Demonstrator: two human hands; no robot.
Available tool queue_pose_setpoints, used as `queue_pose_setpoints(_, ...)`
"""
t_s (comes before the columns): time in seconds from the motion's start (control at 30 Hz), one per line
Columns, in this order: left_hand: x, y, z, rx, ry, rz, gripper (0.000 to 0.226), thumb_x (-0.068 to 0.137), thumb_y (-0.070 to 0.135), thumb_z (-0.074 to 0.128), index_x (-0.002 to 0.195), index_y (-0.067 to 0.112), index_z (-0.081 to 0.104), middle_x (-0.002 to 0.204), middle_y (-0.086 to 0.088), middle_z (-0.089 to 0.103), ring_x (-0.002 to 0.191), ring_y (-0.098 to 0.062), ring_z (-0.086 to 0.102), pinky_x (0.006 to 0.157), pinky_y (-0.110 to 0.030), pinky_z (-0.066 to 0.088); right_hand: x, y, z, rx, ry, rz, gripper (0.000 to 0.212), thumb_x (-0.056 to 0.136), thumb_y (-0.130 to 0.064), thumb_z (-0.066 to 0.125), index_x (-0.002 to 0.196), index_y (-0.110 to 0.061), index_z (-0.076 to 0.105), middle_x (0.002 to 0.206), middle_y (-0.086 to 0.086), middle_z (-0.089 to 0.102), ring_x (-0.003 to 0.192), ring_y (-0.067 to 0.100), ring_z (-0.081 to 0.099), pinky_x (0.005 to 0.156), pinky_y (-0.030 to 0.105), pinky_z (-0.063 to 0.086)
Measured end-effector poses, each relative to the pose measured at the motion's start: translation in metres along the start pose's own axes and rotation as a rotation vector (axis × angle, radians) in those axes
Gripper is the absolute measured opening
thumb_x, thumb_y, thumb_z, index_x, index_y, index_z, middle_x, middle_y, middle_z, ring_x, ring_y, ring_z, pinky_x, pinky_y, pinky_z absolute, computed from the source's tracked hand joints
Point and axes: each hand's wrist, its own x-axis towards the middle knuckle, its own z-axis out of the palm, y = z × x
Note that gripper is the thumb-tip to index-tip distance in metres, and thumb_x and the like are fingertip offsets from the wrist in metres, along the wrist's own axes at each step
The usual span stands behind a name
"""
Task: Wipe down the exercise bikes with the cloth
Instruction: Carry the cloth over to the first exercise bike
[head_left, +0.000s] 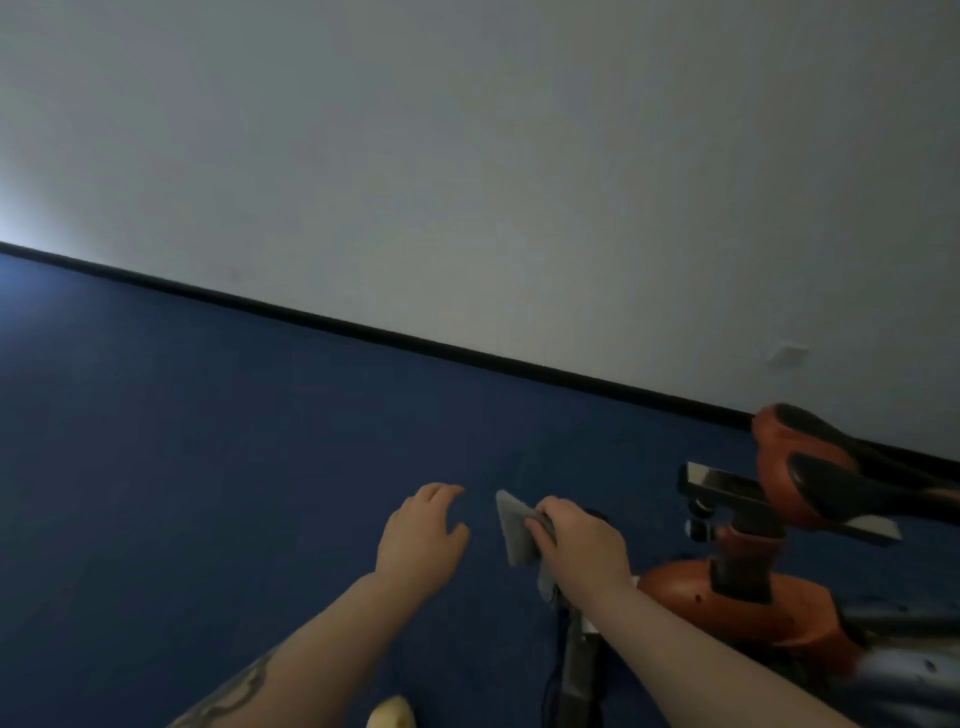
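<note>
Single head camera looking forward and down, tilted, at blue floor (208, 467) and wall (467, 156); hands appearing near, low.

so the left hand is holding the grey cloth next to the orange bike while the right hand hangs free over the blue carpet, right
Not quite: the hands are swapped. In the head view the right hand grips the grey cloth next to the orange bike, while the left hand hangs free over the blue carpet.

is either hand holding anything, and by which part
The right hand grips the grey cloth by its near edge, pressed on the bike. The left hand holds nothing.
</note>
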Motion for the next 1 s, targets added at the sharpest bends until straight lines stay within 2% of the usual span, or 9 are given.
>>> queue_pose_setpoints(0.17,0.119,-0.022,-0.047,0.131,-0.066,0.141,0.050,0.096,0.029,0.048,0.145,0.026,0.037,0.149,0.006,0.037,0.130,-0.015,0.042,0.109,-0.032,0.034,0.083,-0.009,-0.001,0.006,0.071,0.167,0.025,0.100,-0.045,0.043,0.088,-0.025,0.052,0.082,-0.009,0.055,0.068,0.006,0.052,0.055,0.023,0.028)
queue_pose_setpoints(0.3,0.194,-0.006,-0.056,0.113,-0.112,0.223,0.049,0.097,0.028,0.047,0.144,0.025,0.039,0.149,0.005,0.038,0.130,-0.017,0.042,0.109,-0.033,0.034,0.122,-0.003,-0.006,0.024,0.109,0.277,0.025,0.099,-0.044,0.046,0.088,-0.023,0.054,0.080,-0.008,0.055,0.068,0.009,0.054,0.057,0.026,0.033)
queue_pose_setpoints(0.47,0.269,0.040,-0.034,0.130,-0.233,0.422,0.050,0.096,0.029,0.048,0.145,0.026,0.037,0.149,0.005,0.037,0.131,-0.016,0.040,0.109,-0.032,0.033,0.181,0.033,-0.022,0.023,0.189,0.413,0.024,0.099,-0.044,0.046,0.087,-0.024,0.051,0.081,-0.007,0.054,0.071,0.013,0.056,0.059,0.030,0.038)
queue_pose_setpoints(0.57,0.323,0.069,-0.020,0.169,-0.260,0.529,0.051,0.096,0.030,0.047,0.146,0.027,0.036,0.151,0.006,0.034,0.133,-0.016,0.038,0.111,-0.033,0.032,0.223,0.061,-0.020,0.001,0.177,0.477,0.026,0.100,-0.044,0.043,0.088,-0.022,0.051,0.082,-0.007,0.055,0.070,0.011,0.055,0.056,0.027,0.035)
queue_pose_setpoints(0.7,0.406,0.117,-0.010,0.226,-0.291,0.612,0.051,0.096,0.031,0.046,0.146,0.027,0.035,0.152,0.006,0.033,0.135,-0.016,0.036,0.112,-0.033,0.029,0.287,0.108,-0.033,0.056,0.234,0.588,0.025,0.100,-0.044,0.044,0.085,-0.024,0.051,0.080,-0.009,0.054,0.066,0.007,0.050,0.052,0.025,0.027)
queue_pose_setpoints(0.8,0.465,0.158,-0.008,0.288,-0.324,0.681,0.051,0.094,0.030,0.047,0.145,0.027,0.037,0.151,0.005,0.035,0.133,-0.017,0.038,0.109,-0.032,0.030,0.324,0.147,-0.058,0.064,0.290,0.641,0.025,0.099,-0.044,0.045,0.085,-0.024,0.051,0.080,-0.008,0.056,0.069,0.010,0.054,0.054,0.028,0.030)
queue_pose_setpoints(0.9,0.518,0.202,-0.002,0.254,-0.296,0.729,0.050,0.093,0.027,0.050,0.143,0.024,0.042,0.147,0.003,0.040,0.129,-0.019,0.044,0.107,-0.033,0.035,0.355,0.186,-0.089,0.034,0.319,0.686,0.026,0.100,-0.043,0.043,0.088,-0.022,0.052,0.082,-0.009,0.056,0.070,0.010,0.055,0.057,0.028,0.038)
queue_pose_setpoints(1.0,0.553,0.239,0.012,0.214,-0.346,0.777,0.049,0.094,0.027,0.049,0.143,0.024,0.042,0.146,0.004,0.041,0.127,-0.017,0.044,0.106,-0.034,0.036,0.377,0.218,-0.111,-0.002,0.342,0.746,0.028,0.101,-0.042,0.043,0.085,-0.020,0.052,0.079,-0.009,0.055,0.066,0.009,0.053,0.052,0.024,0.031)
